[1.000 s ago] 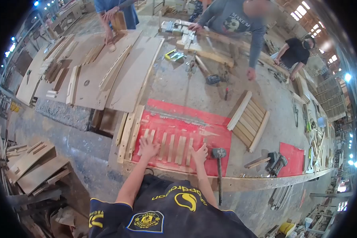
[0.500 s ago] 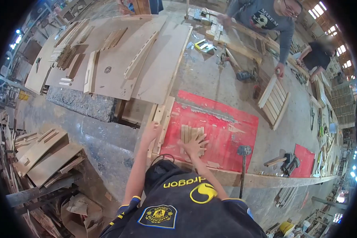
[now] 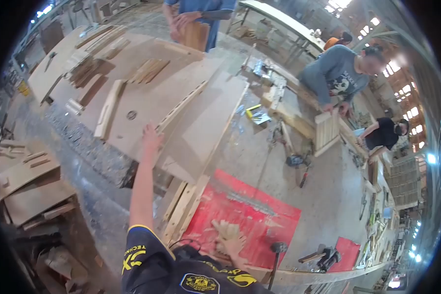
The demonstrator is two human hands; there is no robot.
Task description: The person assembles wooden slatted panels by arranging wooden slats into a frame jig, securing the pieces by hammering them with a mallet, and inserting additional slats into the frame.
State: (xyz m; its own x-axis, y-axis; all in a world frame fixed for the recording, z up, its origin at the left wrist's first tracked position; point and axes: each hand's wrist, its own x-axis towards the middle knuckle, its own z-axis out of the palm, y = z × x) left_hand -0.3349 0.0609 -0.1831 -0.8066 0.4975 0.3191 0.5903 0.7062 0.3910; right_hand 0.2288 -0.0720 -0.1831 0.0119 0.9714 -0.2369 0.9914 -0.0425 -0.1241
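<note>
My left hand (image 3: 152, 139) is stretched out over the large board (image 3: 181, 142), its fingers apart at the near end of a notched wooden strip (image 3: 185, 105). Low on the red sheet (image 3: 274, 213), my right hand (image 3: 234, 243) is closed around a bunch of short wooden slats (image 3: 224, 228). The slats' ends poke out beyond the fingers, and blur hides the finger detail. Just right of the sheet's lower edge stands a hammer (image 3: 278, 248).
A co-worker in grey (image 3: 335, 78) handles a slatted wooden frame (image 3: 327, 131). Another person in blue (image 3: 201, 14) holds a wooden block behind the board. Clamps and a mallet (image 3: 294, 159) lie mid-table; loose offcuts (image 3: 29, 171) are at the lower left.
My left hand has moved forward from the table edge to the notched strip. My right hand has closed on the slats. The co-worker in grey has moved the slatted frame away from me.
</note>
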